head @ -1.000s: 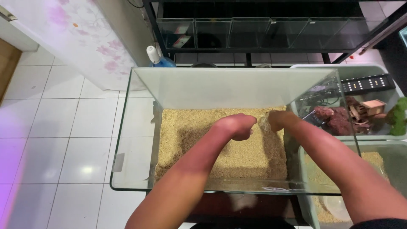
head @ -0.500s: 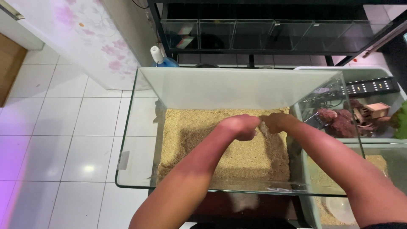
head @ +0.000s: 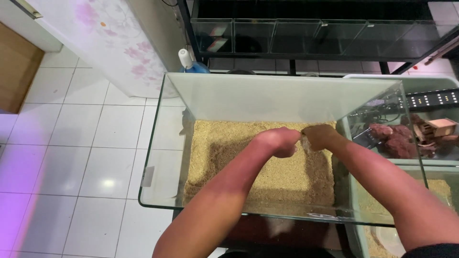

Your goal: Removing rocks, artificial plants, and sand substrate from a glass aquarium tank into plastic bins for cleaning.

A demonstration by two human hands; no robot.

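A clear glass tank stands in front of me with a layer of tan sand over its floor. Both my arms reach down into it. My left hand is curled, its fingers down on the sand near the back middle. My right hand is curled too and sits right beside it, the two hands nearly touching. Whether either hand holds sand cannot be seen.
A white tub on the right holds reddish rocks, a small wooden piece and a black light bar. A black rack with small glass tanks stands behind. A floral cabinet is at the back left, white floor tiles to the left.
My two hands have drawn closer together over the sand, the right one shifting left toward the left hand. The view has shifted slightly.
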